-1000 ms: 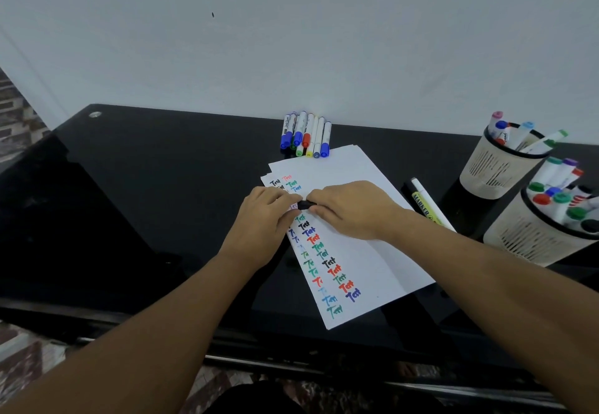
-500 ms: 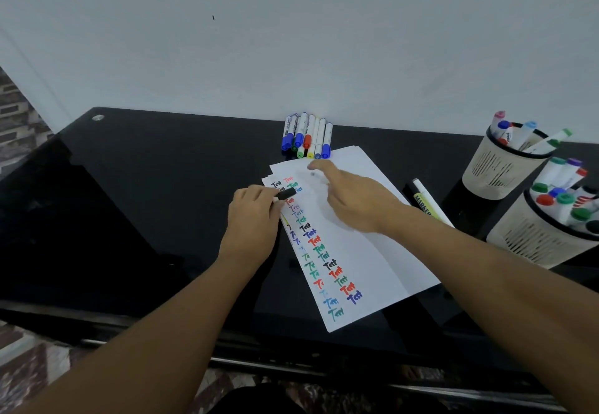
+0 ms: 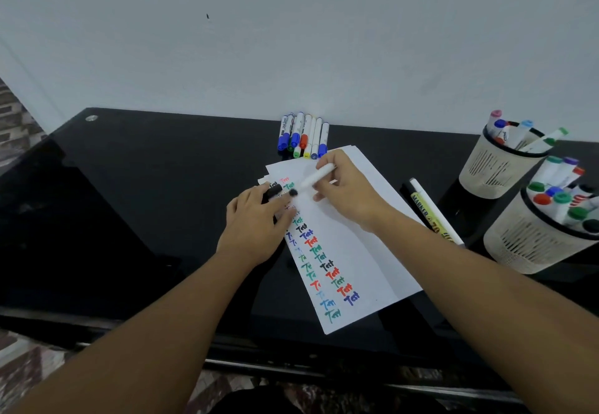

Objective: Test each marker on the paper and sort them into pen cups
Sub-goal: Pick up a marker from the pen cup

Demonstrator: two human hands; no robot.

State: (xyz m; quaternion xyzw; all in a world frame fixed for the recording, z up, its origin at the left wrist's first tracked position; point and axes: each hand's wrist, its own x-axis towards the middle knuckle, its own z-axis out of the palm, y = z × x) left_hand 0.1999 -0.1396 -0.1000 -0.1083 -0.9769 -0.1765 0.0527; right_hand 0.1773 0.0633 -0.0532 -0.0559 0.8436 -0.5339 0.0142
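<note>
My right hand (image 3: 348,193) grips a white marker (image 3: 314,178) with a black tip, the tip down on the white paper (image 3: 353,238) near its top. My left hand (image 3: 256,222) lies on the paper's left edge and holds the marker's black cap (image 3: 274,190) between thumb and fingers. The paper bears two columns of coloured "Test" marks. Several capped markers (image 3: 303,136) lie in a row by the wall behind the paper. Two beige mesh pen cups stand at the right, the far cup (image 3: 496,167) and the near cup (image 3: 531,241), both holding markers.
A yellow-labelled marker and a white one (image 3: 431,212) lie on the black glass table (image 3: 129,193) between the paper and the cups. A white wall runs along the table's back edge. The table's front edge is close to my body.
The marker was uncapped: my left hand kept the black cap and moved down-left to the paper's edge, while my right hand turned the marker and brought its tip down on the paper.
</note>
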